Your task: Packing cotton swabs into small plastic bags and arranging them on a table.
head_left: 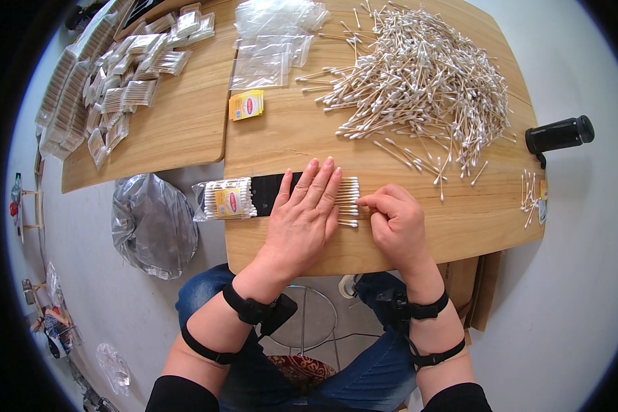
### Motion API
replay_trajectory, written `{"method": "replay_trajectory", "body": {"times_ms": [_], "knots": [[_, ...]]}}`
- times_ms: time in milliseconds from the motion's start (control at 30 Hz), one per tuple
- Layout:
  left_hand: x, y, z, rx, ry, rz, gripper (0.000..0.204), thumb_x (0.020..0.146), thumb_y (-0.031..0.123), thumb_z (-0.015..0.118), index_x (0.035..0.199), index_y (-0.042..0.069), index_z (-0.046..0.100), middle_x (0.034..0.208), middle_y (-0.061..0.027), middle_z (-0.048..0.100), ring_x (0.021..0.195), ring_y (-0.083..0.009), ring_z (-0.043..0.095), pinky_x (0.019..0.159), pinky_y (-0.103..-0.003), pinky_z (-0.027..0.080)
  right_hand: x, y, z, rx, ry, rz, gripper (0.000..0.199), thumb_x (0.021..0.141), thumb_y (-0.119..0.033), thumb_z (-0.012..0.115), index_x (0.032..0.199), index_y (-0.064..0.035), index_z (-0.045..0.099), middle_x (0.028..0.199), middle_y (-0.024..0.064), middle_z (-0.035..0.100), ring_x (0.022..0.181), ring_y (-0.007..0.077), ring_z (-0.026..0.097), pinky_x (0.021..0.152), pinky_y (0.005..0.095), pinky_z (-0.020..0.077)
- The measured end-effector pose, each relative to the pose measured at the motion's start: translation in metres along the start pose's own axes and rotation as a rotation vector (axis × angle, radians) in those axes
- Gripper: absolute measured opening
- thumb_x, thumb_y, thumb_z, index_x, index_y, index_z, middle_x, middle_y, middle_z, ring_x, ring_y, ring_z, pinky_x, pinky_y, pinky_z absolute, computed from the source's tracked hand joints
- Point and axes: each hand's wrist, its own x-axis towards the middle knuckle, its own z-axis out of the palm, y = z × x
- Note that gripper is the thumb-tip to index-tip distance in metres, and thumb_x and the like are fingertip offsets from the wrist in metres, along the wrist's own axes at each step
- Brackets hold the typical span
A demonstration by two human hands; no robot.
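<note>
The left hand (301,218) lay flat, fingers spread and straight, pressing down on a neat row of white-tipped wooden cotton swabs (348,200) near the front edge of the pale wooden desk (288,137). Its grip was fully open, holding nothing and only weighing the row down against a flat black card (271,192) beneath it. The right hand (396,223) rested just beside the row's right ends, its fingers curled and pinched together at the swab tips; whether they actually held a swab could not be told.

Just left of the black card, at the desk's front left corner, sat a filled clear packet of swabs with a yellow label (224,200). A big loose heap of the same swabs (422,82) covered the far right part of the desk, with empty clear bags (271,48) at the far edge and a small yellow label stack (246,105) beside them.

The swabs looked very light, thin and stiff, likely to roll and scatter. They would probably handle best squeezed as 1 bundle from both ends, or pinched across the middle of the sticks.
</note>
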Motion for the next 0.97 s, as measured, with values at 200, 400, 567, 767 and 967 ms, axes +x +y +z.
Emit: {"method": "replay_trajectory", "body": {"times_ms": [200, 400, 567, 767, 967], "knots": [[-0.0014, -0.0006, 0.0006, 0.018, -0.002, -0.001, 0.059, 0.098, 0.024, 0.057, 0.153, 0.006, 0.044, 0.163, -0.0084, 0.038, 0.153, -0.0241, 0.03, 0.125, -0.047, 0.017, -0.0003, 0.0027, 0.0002, -0.026, -0.031, -0.035, 0.025, 0.074, 0.008, 0.057, 0.087, -0.0033, 0.075, 0.078, 0.0115, 0.064, 0.076, 0.0304, 0.062, 0.069, 0.0403, 0.0516], [-0.001, -0.001, 0.0006, 0.016, -0.01, 0.001, 0.06, 0.098, 0.024, 0.057, 0.154, 0.007, 0.043, 0.164, -0.0079, 0.037, 0.153, -0.0238, 0.03, 0.125, -0.047, 0.017, 0.0008, 0.001, 0.0024, 0.005, 0.011, 0.015, 0.025, 0.074, 0.007, 0.057, 0.089, -0.0033, 0.074, 0.077, 0.0113, 0.064, 0.074, 0.0299, 0.062, 0.069, 0.04, 0.0517], [-0.0013, -0.0005, 0.0004, 0.003, -0.005, 0.001, 0.059, 0.098, 0.024, 0.057, 0.154, 0.007, 0.044, 0.164, -0.008, 0.037, 0.153, -0.0239, 0.03, 0.125, -0.047, 0.017, 0.0017, 0.0008, 0.0017, -0.023, -0.001, -0.015, 0.025, 0.074, 0.007, 0.057, 0.09, -0.0027, 0.074, 0.077, 0.0117, 0.064, 0.074, 0.0299, 0.062, 0.069, 0.0399, 0.0517], [-0.0001, -0.0006, -0.0014, 0.006, -0.008, 0.001, 0.059, 0.098, 0.024, 0.057, 0.153, 0.007, 0.044, 0.163, -0.0081, 0.037, 0.153, -0.0238, 0.03, 0.125, -0.047, 0.017, 0.0034, -0.0019, 0.0019, -0.006, 0.016, 0.03, 0.025, 0.075, 0.007, 0.057, 0.091, -0.0026, 0.073, 0.079, 0.0119, 0.065, 0.074, 0.0306, 0.062, 0.069, 0.0407, 0.0518], [-0.0006, -0.0001, -0.0012, 0.0, -0.01, -0.003, 0.059, 0.098, 0.025, 0.057, 0.154, 0.007, 0.044, 0.163, -0.0083, 0.038, 0.153, -0.0236, 0.03, 0.125, -0.047, 0.016, 0.0039, -0.0012, 0.0039, -0.065, -0.002, 0.016, 0.027, 0.075, 0.005, 0.057, 0.094, -0.0037, 0.074, 0.082, 0.0132, 0.067, 0.077, 0.0309, 0.064, 0.072, 0.0415, 0.0527]]}}
